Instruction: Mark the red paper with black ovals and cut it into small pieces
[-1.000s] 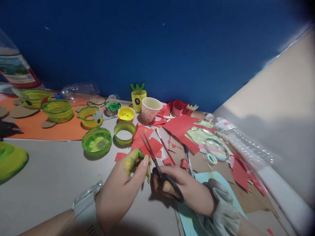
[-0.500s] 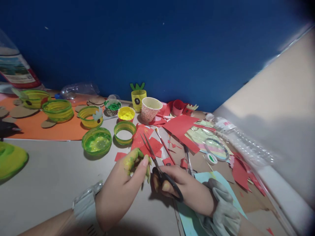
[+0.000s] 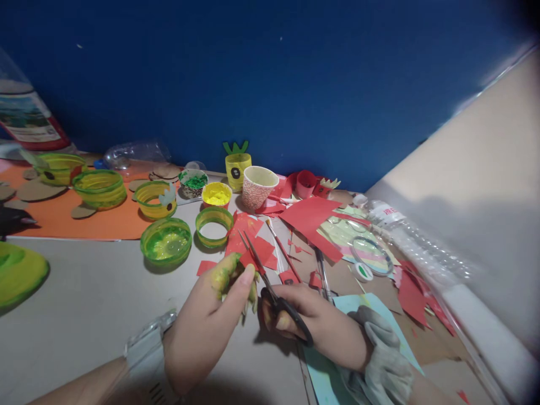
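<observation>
My right hand (image 3: 295, 312) grips black-handled scissors (image 3: 276, 300), fingers through the loops. Their thin blades point up and away, close together, just right of my left fingertips. My left hand (image 3: 221, 306), smeared with yellow and green paint, is pinched closed. A small piece of red paper (image 3: 248, 258) shows at its thumb and finger, beside the blades; the exact grip is partly hidden. Behind the blades lie more red paper sheets (image 3: 264, 247). A green-yellow painted ring (image 3: 214, 243) and a painted bottle-bottom bowl (image 3: 166, 260) stand beyond my left hand.
Cups of yellow paint (image 3: 216, 195) and green paint (image 3: 193, 181), a patterned paper cup (image 3: 257, 191) and a yellow pineapple-like piece (image 3: 238, 171) stand along the blue wall. Brushes (image 3: 283, 250) lie amid red scraps. A clear plastic bottle (image 3: 426, 244) lies right; orange paper (image 3: 97, 225) lies left.
Both hands stay almost in place. The scissors' blades have shifted slightly left, and red paper now shows more clearly at my left fingertips.
</observation>
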The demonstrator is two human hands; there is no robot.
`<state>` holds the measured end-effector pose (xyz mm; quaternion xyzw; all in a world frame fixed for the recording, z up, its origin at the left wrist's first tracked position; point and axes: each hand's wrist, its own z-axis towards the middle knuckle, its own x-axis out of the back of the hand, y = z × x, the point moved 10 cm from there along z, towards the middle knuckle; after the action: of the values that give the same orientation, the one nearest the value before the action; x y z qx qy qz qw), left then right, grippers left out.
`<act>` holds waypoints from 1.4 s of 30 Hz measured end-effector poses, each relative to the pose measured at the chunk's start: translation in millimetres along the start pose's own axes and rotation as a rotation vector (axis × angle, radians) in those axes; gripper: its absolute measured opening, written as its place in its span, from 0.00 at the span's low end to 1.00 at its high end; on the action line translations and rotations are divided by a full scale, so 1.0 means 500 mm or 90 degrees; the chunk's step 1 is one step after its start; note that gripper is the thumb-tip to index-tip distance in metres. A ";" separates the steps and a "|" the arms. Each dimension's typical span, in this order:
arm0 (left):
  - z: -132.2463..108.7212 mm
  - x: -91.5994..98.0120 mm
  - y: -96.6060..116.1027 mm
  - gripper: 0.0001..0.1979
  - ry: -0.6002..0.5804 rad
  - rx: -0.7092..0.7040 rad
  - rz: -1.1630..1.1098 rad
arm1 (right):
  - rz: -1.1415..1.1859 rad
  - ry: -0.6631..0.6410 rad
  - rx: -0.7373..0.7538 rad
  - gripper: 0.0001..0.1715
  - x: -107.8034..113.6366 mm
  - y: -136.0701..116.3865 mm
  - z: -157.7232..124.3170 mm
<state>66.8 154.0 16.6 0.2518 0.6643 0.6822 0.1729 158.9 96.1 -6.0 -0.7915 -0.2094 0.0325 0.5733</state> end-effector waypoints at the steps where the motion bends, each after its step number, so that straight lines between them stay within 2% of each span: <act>1: 0.000 0.000 -0.002 0.16 0.000 0.005 0.003 | -0.004 -0.002 0.001 0.35 -0.001 -0.001 0.000; 23: -0.002 0.003 -0.004 0.16 0.014 -0.008 0.000 | -0.033 -0.009 -0.006 0.37 -0.004 0.003 0.001; 28: -0.004 0.021 0.001 0.17 0.072 -0.029 -0.029 | -0.042 -0.009 -0.003 0.34 -0.003 0.006 0.000; 31: -0.008 0.037 0.007 0.16 0.118 -0.040 -0.009 | -0.028 -0.003 -0.017 0.29 -0.004 0.012 -0.002; 34: -0.006 0.043 0.013 0.14 0.131 -0.045 0.025 | 0.031 0.072 -0.011 0.25 0.006 0.010 -0.002; 39: 0.005 0.013 0.007 0.14 0.041 -0.028 0.036 | 0.082 0.333 0.082 0.18 0.062 -0.016 -0.024; 42: 0.005 0.002 -0.003 0.16 0.014 -0.007 0.068 | 0.087 0.391 0.076 0.17 0.075 -0.016 -0.030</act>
<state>67.2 157.0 15.0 0.2783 0.6479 0.6971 0.1301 195.1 98.5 13.6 -0.7416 0.0296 -0.1572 0.6515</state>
